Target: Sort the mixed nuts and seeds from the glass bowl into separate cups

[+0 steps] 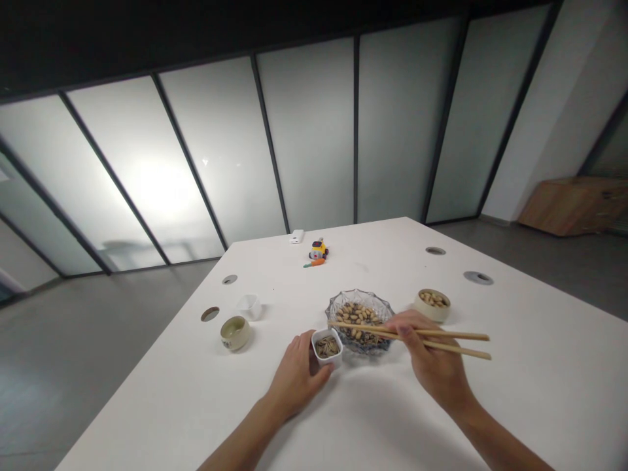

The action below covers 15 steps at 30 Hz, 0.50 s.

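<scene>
Pointing left over glass bowl (336, 307), chopsticks (451, 334) lie crosswise in right grip (432, 366); left grip (297, 376) holds white cup (336, 360)

On the worktop (161, 392), the glass bowl (360, 294) was blocked at its near left by the seed cup (330, 362) and left grip (297, 374), and at its near right by the right grip (432, 363). Its top was crossed by chopsticks (456, 335). To the right, the way was narrowed by the cream bowl (436, 315). Open passage was left between greenish bowl (236, 341) and left grip, and between glass bowl and far toy car (318, 250).
</scene>
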Each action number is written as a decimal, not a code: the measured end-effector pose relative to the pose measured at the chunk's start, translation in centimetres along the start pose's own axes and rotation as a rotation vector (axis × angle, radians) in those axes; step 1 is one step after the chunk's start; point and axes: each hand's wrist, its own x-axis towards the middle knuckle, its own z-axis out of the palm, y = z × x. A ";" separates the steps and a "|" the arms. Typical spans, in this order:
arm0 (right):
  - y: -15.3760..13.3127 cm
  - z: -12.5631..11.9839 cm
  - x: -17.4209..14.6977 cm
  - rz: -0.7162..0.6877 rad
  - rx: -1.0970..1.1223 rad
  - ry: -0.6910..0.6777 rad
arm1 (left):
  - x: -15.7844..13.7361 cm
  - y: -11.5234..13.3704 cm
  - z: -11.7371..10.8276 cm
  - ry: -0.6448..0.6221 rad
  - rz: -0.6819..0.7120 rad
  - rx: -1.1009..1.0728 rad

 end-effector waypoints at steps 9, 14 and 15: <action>1.1 -2.2 1.7 0.001 -0.229 0.055 | 0.0 0.1 0.0 -0.002 0.010 -0.015; 1.8 -2.7 2.2 0.102 -0.264 -0.130 | 0.1 0.0 0.0 -0.005 0.000 -0.012; 1.7 -2.5 2.1 0.131 -0.254 -0.183 | 0.1 -0.1 0.0 -0.006 -0.002 -0.011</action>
